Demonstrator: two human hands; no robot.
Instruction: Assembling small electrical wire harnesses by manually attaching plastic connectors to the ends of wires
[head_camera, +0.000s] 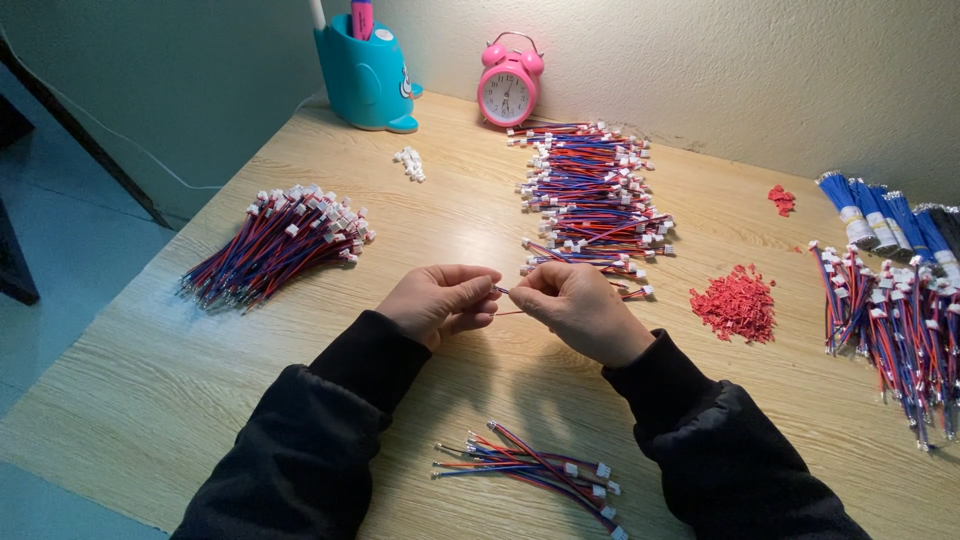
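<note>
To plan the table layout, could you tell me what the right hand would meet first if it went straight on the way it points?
The right hand points leftward, so it would meet the left hand first; their fingertips already nearly touch over the thin wire.

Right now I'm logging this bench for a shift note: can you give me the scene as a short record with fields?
left hand: pinches one end of a thin red-blue wire
right hand: pinches the same wire
near the sleeves: small wire bundle
left of hands: wire pile
behind hands: long wire heap
right: red bits
back: pink alarm clock, blue holder
</note>
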